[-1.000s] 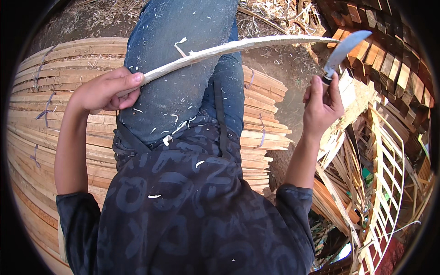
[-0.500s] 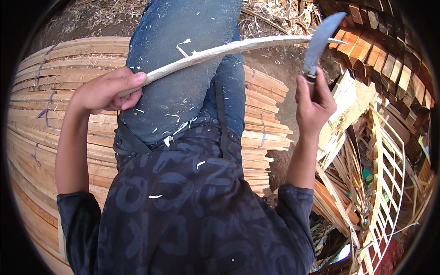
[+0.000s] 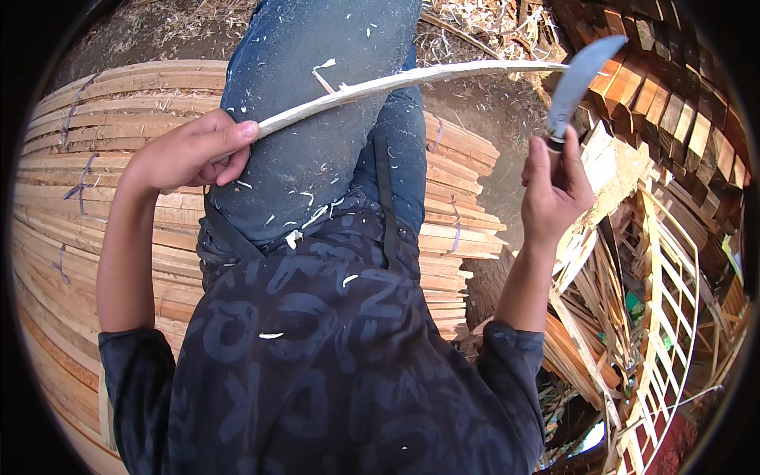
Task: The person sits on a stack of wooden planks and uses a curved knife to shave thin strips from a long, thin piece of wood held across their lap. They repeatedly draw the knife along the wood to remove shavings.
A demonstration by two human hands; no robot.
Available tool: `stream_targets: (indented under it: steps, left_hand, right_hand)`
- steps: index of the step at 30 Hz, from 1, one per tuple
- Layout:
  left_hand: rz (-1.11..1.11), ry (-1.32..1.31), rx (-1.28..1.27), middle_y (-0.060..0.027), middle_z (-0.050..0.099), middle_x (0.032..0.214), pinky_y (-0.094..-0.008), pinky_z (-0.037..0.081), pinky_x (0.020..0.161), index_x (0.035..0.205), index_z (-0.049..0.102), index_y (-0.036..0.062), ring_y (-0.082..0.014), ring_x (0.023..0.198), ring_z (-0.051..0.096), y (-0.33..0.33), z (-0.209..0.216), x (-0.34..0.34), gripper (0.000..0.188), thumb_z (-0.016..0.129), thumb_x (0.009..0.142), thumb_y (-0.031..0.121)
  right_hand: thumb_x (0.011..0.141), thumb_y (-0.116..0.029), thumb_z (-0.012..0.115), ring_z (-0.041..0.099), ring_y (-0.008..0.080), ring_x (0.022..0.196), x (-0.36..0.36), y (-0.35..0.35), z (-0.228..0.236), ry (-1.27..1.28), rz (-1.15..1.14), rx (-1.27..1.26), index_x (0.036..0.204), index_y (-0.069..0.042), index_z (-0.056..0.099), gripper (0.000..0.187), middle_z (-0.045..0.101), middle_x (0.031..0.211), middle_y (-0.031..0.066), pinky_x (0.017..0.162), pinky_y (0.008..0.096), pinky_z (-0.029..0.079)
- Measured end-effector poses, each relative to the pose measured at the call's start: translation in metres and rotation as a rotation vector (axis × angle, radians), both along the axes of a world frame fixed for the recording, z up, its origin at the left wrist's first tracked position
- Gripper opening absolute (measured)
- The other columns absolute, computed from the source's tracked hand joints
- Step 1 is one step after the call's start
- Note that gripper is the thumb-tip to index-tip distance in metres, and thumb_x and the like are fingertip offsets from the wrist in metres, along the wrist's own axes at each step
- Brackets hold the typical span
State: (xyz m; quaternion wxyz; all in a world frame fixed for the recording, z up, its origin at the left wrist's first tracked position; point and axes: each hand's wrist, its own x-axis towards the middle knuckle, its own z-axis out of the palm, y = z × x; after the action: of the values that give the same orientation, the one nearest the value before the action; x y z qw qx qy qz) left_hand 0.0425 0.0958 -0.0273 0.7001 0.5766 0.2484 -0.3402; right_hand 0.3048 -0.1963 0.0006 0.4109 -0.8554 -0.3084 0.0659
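My left hand (image 3: 198,150) pinches the near end of a long, pale wooden strip (image 3: 412,77) between thumb and fingers. The strip runs across my thigh in blue jeans (image 3: 309,47) and out to the right, its far end passing behind a blade. A curled shaving (image 3: 323,79) stands up from its upper edge. In my right hand (image 3: 556,190) is a knife (image 3: 582,83) with a broad curved blade, pointing up and to the right. My fingers wrap its handle, of which only a bit shows. Whether the blade touches the strip I cannot tell.
Bundles of sawn wooden slats (image 3: 87,174), tied with cord, lie to the left and under me. Stacked timber pieces (image 3: 641,95) rise at the upper right. Below them stand a slatted lattice (image 3: 661,324) and loose offcuts (image 3: 586,340). Shavings (image 3: 190,32) litter the far ground.
My right hand and the knife have shifted a little to the right and slightly down, toward the strip's far end. My left hand still grips the strip, nearly unmoved.
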Motion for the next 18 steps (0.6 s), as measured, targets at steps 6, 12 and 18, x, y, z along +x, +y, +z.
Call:
stream_targets:
  steps: [6,12,18]
  left_hand:
    - [0.01,-0.062,0.083,0.0035,0.03,0.039,-0.0234,0.023,0.037,0.05,0.053,0.0018,-0.0068,0.036,0.03,-0.009,0.004,-0.001,0.071,0.04,0.092,0.058]
    - [-0.017,-0.065,0.13,0.0031,0.029,0.039,-0.0243,0.024,0.038,0.05,0.053,0.0016,-0.0072,0.037,0.03,-0.01,0.006,-0.001,0.071,0.039,0.093,0.057]
    - [-0.023,-0.055,0.153,0.0041,0.031,0.04,-0.0237,0.022,0.038,0.048,0.051,0.0028,-0.0064,0.038,0.03,-0.01,0.01,0.004,0.071,0.038,0.092,0.057]
  right_hand:
    - [0.077,0.001,0.071,0.049,0.0029,0.055,-0.005,0.005,0.008,0.375,-0.081,0.145,0.109,0.002,0.065,0.033,0.06,0.069,0.0043,0.05,0.0182,0.038]
    - [0.079,0.001,0.07,0.056,0.0063,0.064,0.009,-0.001,0.008,0.011,0.231,-0.166,0.111,0.005,0.063,0.034,0.066,0.077,0.0074,0.057,0.02,0.044]
    - [0.079,0.001,0.07,0.051,0.0036,0.059,-0.017,0.004,-0.008,0.135,0.205,-0.085,0.113,0.003,0.062,0.034,0.063,0.072,0.0022,0.053,0.0169,0.038]
